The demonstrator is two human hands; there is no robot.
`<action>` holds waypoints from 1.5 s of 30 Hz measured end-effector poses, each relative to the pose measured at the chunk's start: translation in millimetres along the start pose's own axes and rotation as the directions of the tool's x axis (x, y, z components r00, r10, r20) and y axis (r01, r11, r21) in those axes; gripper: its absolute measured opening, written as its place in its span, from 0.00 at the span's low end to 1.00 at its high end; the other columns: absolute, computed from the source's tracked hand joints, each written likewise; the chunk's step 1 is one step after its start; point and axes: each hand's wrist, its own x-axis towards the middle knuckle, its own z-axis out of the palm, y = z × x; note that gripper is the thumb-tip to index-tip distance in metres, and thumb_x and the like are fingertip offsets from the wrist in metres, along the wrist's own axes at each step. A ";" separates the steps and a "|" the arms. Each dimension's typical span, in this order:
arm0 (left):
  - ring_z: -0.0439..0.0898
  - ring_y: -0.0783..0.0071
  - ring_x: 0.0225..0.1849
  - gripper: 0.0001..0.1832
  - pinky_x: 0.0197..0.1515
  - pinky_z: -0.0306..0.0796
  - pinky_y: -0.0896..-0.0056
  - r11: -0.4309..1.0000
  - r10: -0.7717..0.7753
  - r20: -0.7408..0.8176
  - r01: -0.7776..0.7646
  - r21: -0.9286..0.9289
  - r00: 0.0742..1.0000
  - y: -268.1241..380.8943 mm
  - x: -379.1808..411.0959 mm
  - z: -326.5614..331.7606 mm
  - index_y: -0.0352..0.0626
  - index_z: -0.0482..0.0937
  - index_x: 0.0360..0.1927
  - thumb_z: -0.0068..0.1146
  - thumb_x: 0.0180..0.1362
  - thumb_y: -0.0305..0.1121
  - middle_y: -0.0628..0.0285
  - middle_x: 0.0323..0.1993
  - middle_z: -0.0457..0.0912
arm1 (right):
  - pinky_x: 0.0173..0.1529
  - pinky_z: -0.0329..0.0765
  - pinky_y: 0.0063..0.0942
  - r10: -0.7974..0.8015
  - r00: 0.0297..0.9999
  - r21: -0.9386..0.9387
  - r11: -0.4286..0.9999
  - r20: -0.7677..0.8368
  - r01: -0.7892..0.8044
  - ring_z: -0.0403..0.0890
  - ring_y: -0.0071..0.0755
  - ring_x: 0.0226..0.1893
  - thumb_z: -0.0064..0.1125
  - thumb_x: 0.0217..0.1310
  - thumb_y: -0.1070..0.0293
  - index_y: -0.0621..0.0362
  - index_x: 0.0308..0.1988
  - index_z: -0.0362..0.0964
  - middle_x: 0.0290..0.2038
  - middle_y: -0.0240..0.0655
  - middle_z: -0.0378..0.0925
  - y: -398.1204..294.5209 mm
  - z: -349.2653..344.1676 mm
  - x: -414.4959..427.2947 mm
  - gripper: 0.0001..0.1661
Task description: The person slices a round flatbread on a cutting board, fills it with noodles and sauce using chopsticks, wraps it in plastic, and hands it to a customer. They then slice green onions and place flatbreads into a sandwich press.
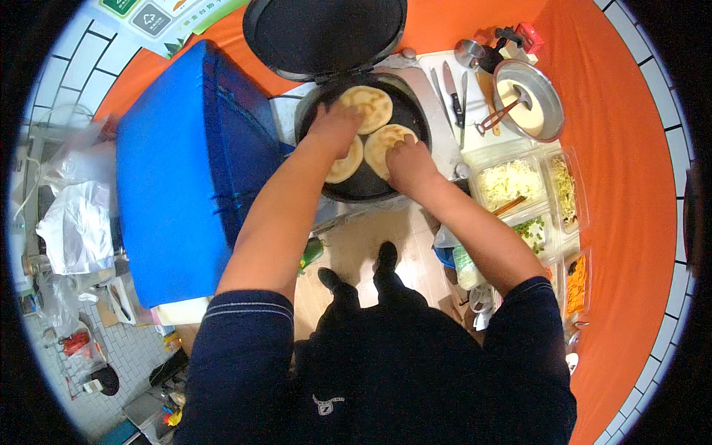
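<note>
Three round browned flatbreads lie in the black pan of an electric griddle point(384, 192). My left hand point(337, 129) is over the pan's left side, its fingers at the edge of the upper flatbread point(374, 108) and its palm above the lower left flatbread point(347, 165). Whether it grips either cannot be told. My right hand point(410, 164) touches the right edge of the right flatbread point(379, 149) with bent fingers; whether it pinches the bread is hidden.
The griddle's lid point(328, 33) stands raised behind. A blue padded box point(167, 167) is at left. At right are a knife point(456, 105), tongs point(463, 111), a steel bowl of batter point(550, 100) with a ladle point(503, 113), and tubs of shredded vegetables point(512, 181).
</note>
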 end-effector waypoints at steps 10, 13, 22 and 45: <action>0.67 0.53 0.56 0.43 0.59 0.59 0.50 0.997 -0.033 0.095 0.039 -0.065 0.995 8.2 2.5 -7.4 0.37 0.67 0.53 0.69 0.33 0.50 0.51 0.54 0.68 | 0.42 0.70 0.34 0.057 0.955 -0.034 0.997 -0.292 -0.070 0.70 0.40 0.44 0.56 0.46 0.69 0.58 0.37 0.74 0.38 0.37 0.75 37.0 27.2 34.8 0.13; 0.73 0.54 0.50 0.39 0.54 0.67 0.58 0.969 -0.172 0.170 0.198 -0.150 0.970 25.2 -4.3 -7.2 0.34 0.70 0.49 0.65 0.38 0.53 0.47 0.50 0.71 | 0.41 0.72 0.36 0.075 0.926 0.042 0.997 -0.369 -0.063 0.71 0.43 0.42 0.54 0.44 0.71 0.61 0.36 0.73 0.37 0.41 0.74 28.9 14.0 31.4 0.14; 0.78 0.57 0.42 0.11 0.42 0.74 0.62 0.941 -0.307 -0.064 0.292 -0.172 0.950 24.7 -32.0 3.5 0.38 0.80 0.33 0.53 0.46 0.31 0.48 0.40 0.78 | 0.40 0.73 0.37 -0.257 0.934 0.269 0.908 -0.250 0.322 0.74 0.47 0.37 0.52 0.39 0.76 0.64 0.30 0.72 0.33 0.44 0.73 -12.6 38.8 -14.4 0.10; 0.76 0.58 0.39 0.13 0.45 0.68 0.64 0.940 -0.276 -0.181 0.226 -0.254 0.944 74.2 -53.8 -19.8 0.34 0.77 0.33 0.56 0.42 0.29 0.50 0.35 0.77 | 0.42 0.72 0.43 0.058 0.806 0.297 0.943 -0.590 0.149 0.73 0.54 0.38 0.50 0.44 0.76 0.62 0.27 0.73 0.30 0.49 0.75 80.3 -23.8 39.7 0.06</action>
